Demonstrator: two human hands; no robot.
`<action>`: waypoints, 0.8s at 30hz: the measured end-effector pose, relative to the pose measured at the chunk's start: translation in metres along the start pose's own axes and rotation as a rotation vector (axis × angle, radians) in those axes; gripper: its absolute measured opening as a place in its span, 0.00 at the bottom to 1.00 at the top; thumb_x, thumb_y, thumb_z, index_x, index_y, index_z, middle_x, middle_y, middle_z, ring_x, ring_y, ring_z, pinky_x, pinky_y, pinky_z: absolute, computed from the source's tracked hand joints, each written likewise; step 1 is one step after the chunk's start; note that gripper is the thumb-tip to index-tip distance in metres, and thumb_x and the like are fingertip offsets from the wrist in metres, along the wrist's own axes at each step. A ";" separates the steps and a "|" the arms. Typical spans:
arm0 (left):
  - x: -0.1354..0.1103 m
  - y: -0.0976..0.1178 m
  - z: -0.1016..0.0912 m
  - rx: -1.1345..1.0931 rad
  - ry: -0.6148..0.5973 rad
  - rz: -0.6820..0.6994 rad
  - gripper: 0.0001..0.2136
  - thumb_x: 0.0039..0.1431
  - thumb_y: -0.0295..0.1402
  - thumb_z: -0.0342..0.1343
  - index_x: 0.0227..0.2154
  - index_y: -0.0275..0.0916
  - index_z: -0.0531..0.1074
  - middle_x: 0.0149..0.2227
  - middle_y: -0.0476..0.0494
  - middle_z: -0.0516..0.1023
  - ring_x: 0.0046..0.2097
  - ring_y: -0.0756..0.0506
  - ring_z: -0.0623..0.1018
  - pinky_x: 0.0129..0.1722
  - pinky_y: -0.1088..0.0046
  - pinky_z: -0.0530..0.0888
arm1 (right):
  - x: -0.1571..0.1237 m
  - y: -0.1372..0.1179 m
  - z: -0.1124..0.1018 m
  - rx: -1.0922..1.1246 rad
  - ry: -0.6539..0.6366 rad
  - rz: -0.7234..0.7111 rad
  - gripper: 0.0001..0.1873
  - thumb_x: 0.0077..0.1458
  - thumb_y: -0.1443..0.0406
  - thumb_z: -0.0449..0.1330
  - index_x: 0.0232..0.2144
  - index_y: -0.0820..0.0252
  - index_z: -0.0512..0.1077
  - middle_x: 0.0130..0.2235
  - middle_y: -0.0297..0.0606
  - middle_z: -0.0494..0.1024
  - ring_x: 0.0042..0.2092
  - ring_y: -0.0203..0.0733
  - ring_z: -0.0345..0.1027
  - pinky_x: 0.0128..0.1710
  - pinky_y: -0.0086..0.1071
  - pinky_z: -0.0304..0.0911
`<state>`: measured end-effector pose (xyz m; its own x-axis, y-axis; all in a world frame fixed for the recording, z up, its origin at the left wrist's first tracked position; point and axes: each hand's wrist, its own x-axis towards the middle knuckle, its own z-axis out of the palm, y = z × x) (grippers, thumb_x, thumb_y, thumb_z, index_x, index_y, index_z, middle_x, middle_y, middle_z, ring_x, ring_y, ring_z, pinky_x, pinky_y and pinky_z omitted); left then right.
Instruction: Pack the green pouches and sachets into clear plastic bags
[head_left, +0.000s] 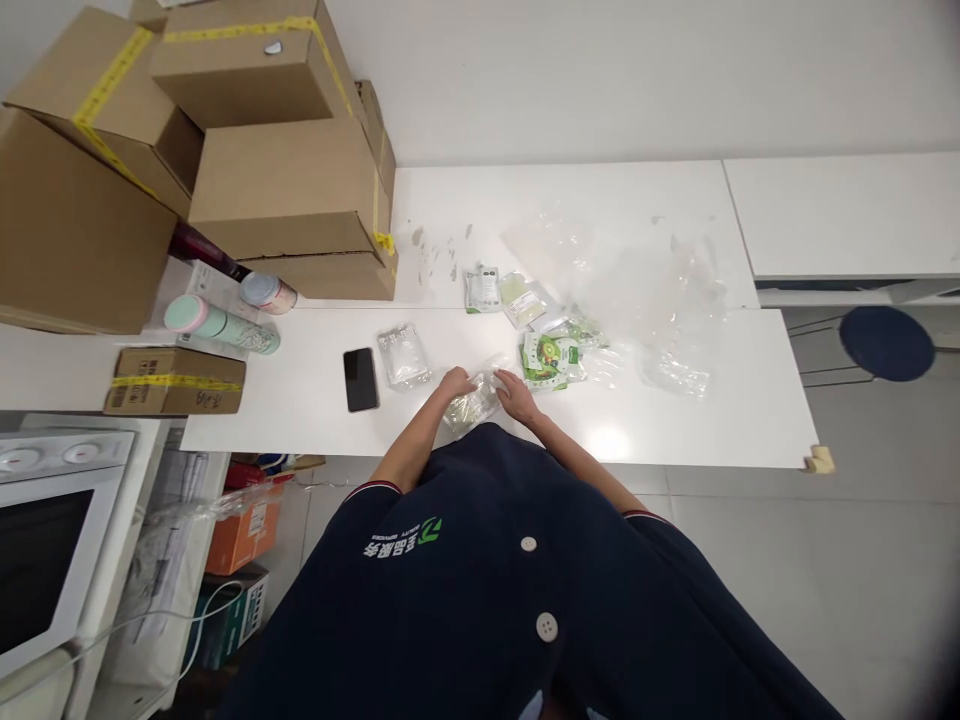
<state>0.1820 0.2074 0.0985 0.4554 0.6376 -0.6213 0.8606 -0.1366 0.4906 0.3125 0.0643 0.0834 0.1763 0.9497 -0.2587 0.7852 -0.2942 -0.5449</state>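
Close to my body at the table's front edge, a crinkled clear plastic bag (472, 408) lies between my hands. My left hand (456, 382) is closed on its left side, and my right hand (516, 396) pinches its upper right edge. What the bag holds is hard to make out. Just right of my right hand lie green printed pouches (551, 358) with a fruit picture. Beyond them are a small white and green packet (482, 289) and a pale green packet with a label (523, 300). A clear pack (403, 355) rests left of my left hand.
A black phone (361, 380) lies on the white table (720, 420). Loose clear plastic bags (675, 310) spread over the right side. Stacked cardboard boxes (292, 190), a mint bottle (221, 323) and a jar (268, 292) stand left. A microwave (52, 540) is at lower left, a blue stool (887, 343) at right.
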 end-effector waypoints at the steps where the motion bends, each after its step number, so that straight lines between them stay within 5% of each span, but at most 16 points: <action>1: -0.001 -0.003 0.000 -0.028 -0.046 0.018 0.08 0.41 0.29 0.65 0.19 0.36 0.70 0.22 0.44 0.73 0.35 0.38 0.78 0.37 0.66 0.72 | 0.000 0.002 -0.001 0.013 0.023 0.005 0.29 0.61 0.66 0.46 0.64 0.62 0.60 0.64 0.46 0.62 0.65 0.44 0.54 0.64 0.41 0.51; 5: -0.012 -0.009 -0.003 -0.204 -0.167 0.112 0.05 0.41 0.28 0.62 0.20 0.37 0.70 0.19 0.50 0.71 0.29 0.45 0.75 0.31 0.72 0.71 | 0.001 0.000 -0.002 0.037 0.064 -0.036 0.30 0.62 0.64 0.45 0.65 0.63 0.57 0.67 0.44 0.57 0.67 0.43 0.49 0.66 0.41 0.48; 11: -0.034 -0.007 -0.013 -0.459 -0.288 0.270 0.09 0.42 0.31 0.62 0.30 0.36 0.73 0.28 0.49 0.77 0.33 0.48 0.76 0.35 0.73 0.73 | 0.000 -0.010 -0.006 0.078 0.070 -0.054 0.33 0.63 0.56 0.46 0.67 0.63 0.53 0.69 0.44 0.49 0.70 0.47 0.39 0.66 0.46 0.44; 13: -0.038 -0.003 -0.016 -0.507 -0.316 0.310 0.10 0.43 0.32 0.61 0.30 0.35 0.73 0.30 0.48 0.77 0.34 0.48 0.76 0.36 0.72 0.73 | -0.001 -0.013 -0.009 0.179 0.032 -0.049 0.36 0.61 0.54 0.50 0.67 0.64 0.52 0.69 0.47 0.50 0.69 0.48 0.43 0.65 0.43 0.47; 15: -0.041 0.001 -0.019 -0.515 -0.315 0.353 0.10 0.44 0.33 0.60 0.30 0.35 0.72 0.30 0.48 0.76 0.34 0.48 0.75 0.37 0.72 0.72 | -0.003 -0.016 -0.011 0.351 -0.029 -0.014 0.36 0.59 0.52 0.53 0.64 0.62 0.57 0.65 0.47 0.62 0.64 0.48 0.56 0.61 0.40 0.55; 18: -0.043 0.009 -0.021 -0.446 -0.227 0.377 0.12 0.45 0.32 0.59 0.34 0.36 0.71 0.30 0.49 0.74 0.34 0.48 0.74 0.37 0.71 0.71 | -0.005 -0.021 -0.011 0.684 -0.092 0.086 0.30 0.55 0.47 0.54 0.52 0.61 0.69 0.46 0.42 0.78 0.48 0.47 0.71 0.48 0.37 0.66; 22: -0.045 0.017 -0.031 -0.131 0.112 0.316 0.27 0.46 0.38 0.63 0.51 0.40 0.67 0.45 0.42 0.74 0.46 0.42 0.73 0.44 0.67 0.70 | -0.007 -0.030 -0.008 1.175 -0.078 0.211 0.30 0.46 0.43 0.61 0.41 0.61 0.72 0.32 0.35 0.78 0.35 0.42 0.71 0.36 0.33 0.66; 24: -0.042 0.020 -0.041 -0.001 0.111 0.322 0.28 0.50 0.42 0.61 0.55 0.41 0.67 0.50 0.40 0.73 0.50 0.41 0.72 0.47 0.67 0.68 | -0.007 -0.036 -0.007 1.343 -0.049 0.242 0.31 0.43 0.44 0.64 0.41 0.60 0.72 0.32 0.34 0.78 0.34 0.40 0.70 0.36 0.32 0.65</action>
<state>0.1709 0.2086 0.1596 0.6761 0.6404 -0.3643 0.6763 -0.3433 0.6517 0.2874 0.0691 0.1108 0.1828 0.8634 -0.4703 -0.4431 -0.3547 -0.8234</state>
